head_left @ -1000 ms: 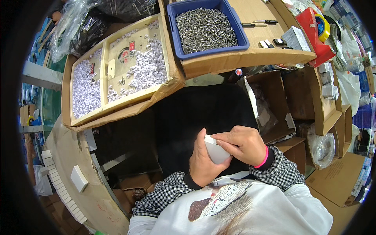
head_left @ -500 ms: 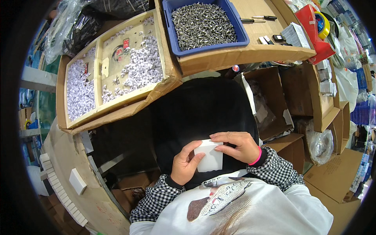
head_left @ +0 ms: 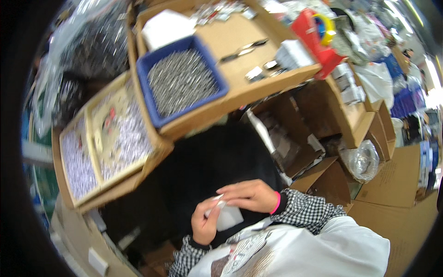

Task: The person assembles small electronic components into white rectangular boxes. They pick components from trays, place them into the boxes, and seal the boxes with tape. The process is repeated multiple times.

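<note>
A small white box (head_left: 229,219) is held in front of my lap, over dark cloth. My left hand (head_left: 203,222) pinches its left side between thumb and fingers. Across the top edge lie the fingers of my right hand (head_left: 251,195), closed against the box. Something white shows between the fingertips at the box's upper left corner, too blurred to tell whether it is a flap. Both cuffs are black-and-white checked, with a pink band at my right wrist.
Ahead, a blue bin (head_left: 220,90) holds many small metal pieces. To its left, a divided wooden tray (head_left: 93,147) carries small white pieces. Open cardboard boxes (head_left: 318,184) stand at the right. Another white box (head_left: 98,262) lies at the lower left.
My view has swung, so the bin and tray appear lower and farther left. Both hands remain on the white box, which now looks tilted, and my right fingers reach farther over its top.
</note>
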The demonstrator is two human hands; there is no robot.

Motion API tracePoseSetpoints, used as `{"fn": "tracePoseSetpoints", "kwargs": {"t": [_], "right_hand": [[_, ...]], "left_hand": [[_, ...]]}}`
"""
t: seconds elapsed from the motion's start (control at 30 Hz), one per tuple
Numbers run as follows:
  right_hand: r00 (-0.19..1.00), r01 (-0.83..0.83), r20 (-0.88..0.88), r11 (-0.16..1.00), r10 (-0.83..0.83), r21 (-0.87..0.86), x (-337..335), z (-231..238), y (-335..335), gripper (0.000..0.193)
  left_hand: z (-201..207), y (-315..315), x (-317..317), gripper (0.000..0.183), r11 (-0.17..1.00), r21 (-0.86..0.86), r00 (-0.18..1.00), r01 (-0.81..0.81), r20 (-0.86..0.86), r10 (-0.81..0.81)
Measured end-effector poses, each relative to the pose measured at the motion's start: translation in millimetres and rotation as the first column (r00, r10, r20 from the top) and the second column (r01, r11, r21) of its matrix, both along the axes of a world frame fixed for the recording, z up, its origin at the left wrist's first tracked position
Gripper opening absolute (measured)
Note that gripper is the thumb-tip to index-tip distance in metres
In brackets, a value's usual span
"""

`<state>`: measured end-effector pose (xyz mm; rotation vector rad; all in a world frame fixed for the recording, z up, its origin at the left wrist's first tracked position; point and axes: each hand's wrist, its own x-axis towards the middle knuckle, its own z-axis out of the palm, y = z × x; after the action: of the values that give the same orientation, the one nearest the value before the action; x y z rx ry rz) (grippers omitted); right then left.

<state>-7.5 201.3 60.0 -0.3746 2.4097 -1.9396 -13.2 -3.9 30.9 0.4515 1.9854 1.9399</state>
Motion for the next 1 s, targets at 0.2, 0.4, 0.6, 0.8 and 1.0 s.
{"fn": "tracePoseSetpoints", "kwargs": {"t": [0.2, 0.4, 0.6, 0.8, 1.0], "right_hand": [[0.804, 0.545, -0.417, 0.805, -0.424, 0.234, -33, 67, 97, 0.014], [0.386, 0.914, -0.691, 0.356, -0.612, 0.195, -67, 134, 224, 0.018], [0.578, 0.777, -0.185, 0.467, -0.795, 0.421, -87, 145, 286, 0.039], [0.605, 0.789, 0.117, 0.613, -0.787, 0.041, -93, 130, 287, 0.031], [0.575, 0.817, 0.008, 0.574, -0.818, -0.059, -97, 140, 271, 0.024]], "left_hand": [[-2, 4, -3, 0.016, 0.982, -0.003, 0.971, -0.186, 0.153, 0.185], [8, 9, 1, 0.02, 0.981, 0.01, 0.964, -0.192, 0.19, 0.186], [24, 16, -1, 0.017, 0.981, 0.011, 0.959, -0.194, 0.211, 0.187], [25, 16, 0, 0.017, 0.984, 0.016, 0.967, -0.179, 0.187, 0.173], [28, 15, 2, 0.018, 0.981, 0.019, 0.96, -0.191, 0.211, 0.183]]}}
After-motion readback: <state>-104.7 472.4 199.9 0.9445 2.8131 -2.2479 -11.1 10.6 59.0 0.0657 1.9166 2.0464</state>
